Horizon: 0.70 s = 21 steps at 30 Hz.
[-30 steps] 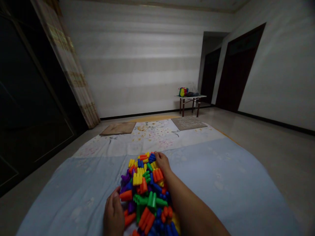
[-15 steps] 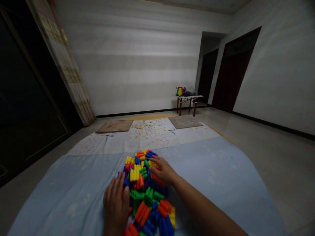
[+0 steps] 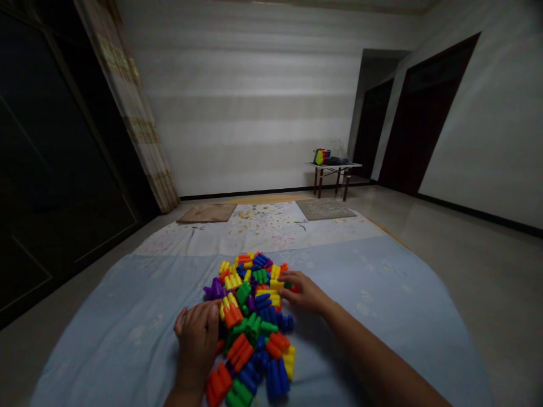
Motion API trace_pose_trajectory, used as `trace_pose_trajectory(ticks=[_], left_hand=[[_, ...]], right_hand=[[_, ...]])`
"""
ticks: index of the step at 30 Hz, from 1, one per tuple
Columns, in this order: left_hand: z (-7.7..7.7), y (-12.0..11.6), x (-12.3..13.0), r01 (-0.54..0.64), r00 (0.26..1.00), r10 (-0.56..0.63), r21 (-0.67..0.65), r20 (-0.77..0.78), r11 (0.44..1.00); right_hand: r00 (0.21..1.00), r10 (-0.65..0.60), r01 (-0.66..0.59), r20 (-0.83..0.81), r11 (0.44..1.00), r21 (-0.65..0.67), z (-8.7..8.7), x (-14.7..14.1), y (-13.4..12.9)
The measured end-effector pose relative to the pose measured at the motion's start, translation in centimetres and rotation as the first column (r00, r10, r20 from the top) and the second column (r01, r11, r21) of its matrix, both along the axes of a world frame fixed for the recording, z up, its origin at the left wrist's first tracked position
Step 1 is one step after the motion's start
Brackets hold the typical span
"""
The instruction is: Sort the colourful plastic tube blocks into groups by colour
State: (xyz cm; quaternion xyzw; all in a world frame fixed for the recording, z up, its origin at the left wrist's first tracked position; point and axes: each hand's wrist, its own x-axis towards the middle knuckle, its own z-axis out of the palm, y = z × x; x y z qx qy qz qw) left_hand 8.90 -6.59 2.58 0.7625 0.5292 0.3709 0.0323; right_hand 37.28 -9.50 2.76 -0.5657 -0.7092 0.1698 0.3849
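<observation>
A pile of bullet-shaped plastic building blocks (image 3: pixel 251 325) in orange, yellow, green, blue and purple lies between my hands on a blue cloth. At the pile's left edge rests my left hand (image 3: pixel 197 334), open, its fingers reaching toward an orange-and-yellow block (image 3: pixel 230 311). My right hand (image 3: pixel 306 293) is at the right edge, thumb and fingers apart around the end of a yellow block (image 3: pixel 276 285). Some red and green pieces show partly under its fingers. Purple blocks (image 3: pixel 215 289) lie just beyond my left fingertips.
The blue cloth (image 3: pixel 365 316) covers the near surface, with a white floral cloth (image 3: pixel 271 229) beyond. A brown mat (image 3: pixel 207 213) and a grey mat (image 3: pixel 326 208) lie at the far edge. Farther back stands a small table (image 3: pixel 335 166) with a colourful bag (image 3: pixel 321 156).
My right hand has drawn back to the pile's right edge, uncovering more blocks. My left hand has turned inward. An orange-and-yellow block now stands near the left fingers, and the view has shifted slightly.
</observation>
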Motion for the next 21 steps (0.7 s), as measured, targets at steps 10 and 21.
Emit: trace_pose_trajectory(ticks=[10, 21], left_hand=[[1.3, 0.1, 0.5, 0.023, 1.000, -0.025, -0.200, -0.006, 0.980], [3.4, 0.3, 0.4, 0.216, 0.965, -0.122, -0.439, 0.233, 0.872]], right_hand=[[0.993, -0.064, 0.075, -0.103, 0.992, 0.107, -3.0, 0.1, -0.3], [0.994, -0.075, 0.080, -0.078, 0.995, 0.066, -2.8, 0.2, -0.2]])
